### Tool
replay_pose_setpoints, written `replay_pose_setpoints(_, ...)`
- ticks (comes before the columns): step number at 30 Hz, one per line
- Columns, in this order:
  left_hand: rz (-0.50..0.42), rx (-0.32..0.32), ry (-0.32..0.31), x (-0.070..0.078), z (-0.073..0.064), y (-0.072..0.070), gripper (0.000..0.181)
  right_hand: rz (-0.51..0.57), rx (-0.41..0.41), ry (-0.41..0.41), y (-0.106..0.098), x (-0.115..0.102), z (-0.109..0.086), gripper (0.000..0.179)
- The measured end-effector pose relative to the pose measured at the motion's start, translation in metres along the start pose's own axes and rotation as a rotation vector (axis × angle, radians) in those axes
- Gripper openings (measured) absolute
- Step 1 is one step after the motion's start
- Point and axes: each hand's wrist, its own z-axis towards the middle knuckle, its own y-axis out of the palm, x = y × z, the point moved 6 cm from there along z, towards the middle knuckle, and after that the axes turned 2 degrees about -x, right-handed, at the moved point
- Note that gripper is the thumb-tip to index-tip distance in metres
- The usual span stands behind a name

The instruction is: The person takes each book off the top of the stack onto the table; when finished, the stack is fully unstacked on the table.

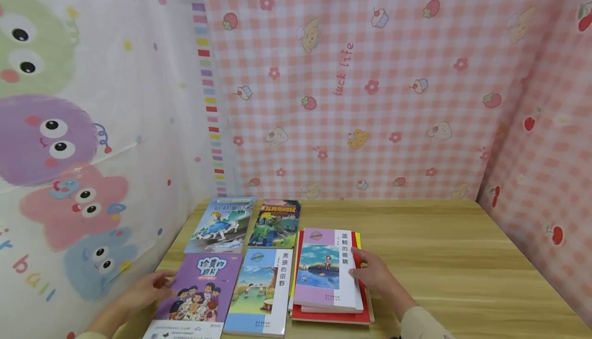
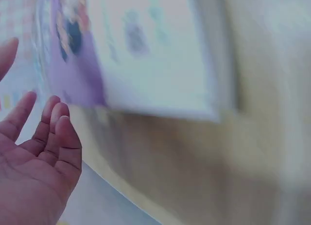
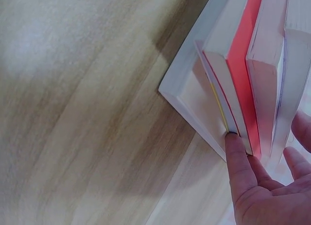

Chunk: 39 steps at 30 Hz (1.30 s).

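Note:
On the right of the books stands a stack of books; its top one is a pink-and-white book [image 1: 319, 267] with a whale and sea picture. My right hand [image 1: 376, 272] touches the stack's right side. In the right wrist view, the fingertips [image 3: 234, 143] press against the edges of the stacked books [image 3: 243, 74], among them a red-covered one. At the left edge of a purple book [image 1: 196, 287] is my left hand [image 1: 150, 290]. Its fingers [image 2: 70, 137] are loosely bent and hold nothing in the left wrist view, where the book is blurred.
Behind the purple book lies a blue book [image 1: 221, 226] with a girl on its cover. Next to it is a dark green book [image 1: 275, 224], and a boys-in-water book [image 1: 259, 290] lies in front. Printed curtains [image 1: 351, 82] rise behind and beside the wooden table [image 1: 444, 257].

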Motion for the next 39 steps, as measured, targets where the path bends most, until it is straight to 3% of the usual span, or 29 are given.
replay_pose_setpoints(6, -0.054, 0.009, 0.064, 0.037, 0.016, 0.019, 0.064, 0.018, 0.026, 0.042, 0.002, 0.003, 0.003, 0.07)
replay_pose_setpoints(13, -0.12, -0.108, 0.223, 0.097, 0.044, 0.066, 0.067, 0.01, 0.039, 0.045, 0.005, 0.004, 0.003, 0.071)
replay_pose_setpoints(16, -0.146, -0.146, 0.255, 0.118, 0.058, 0.087, 0.069, 0.014, 0.044, 0.047, 0.006, 0.003, 0.001, 0.071)
replay_pose_setpoints(21, -0.184, -0.19, 0.236, 0.143, 0.075, 0.125, 0.074, 0.008, 0.04, 0.047, 0.006, 0.004, 0.001, 0.079)
replay_pose_setpoints(28, -0.17, -0.223, 0.244, 0.162, 0.091, 0.168, 0.072, 0.012, 0.048, 0.031, 0.007, 0.007, 0.007, 0.079)
replay_pose_setpoints(39, -0.128, -0.269, 0.203, 0.164, 0.097, 0.195, 0.075, 0.023, 0.038, 0.055, 0.005, 0.01, 0.009, 0.079)
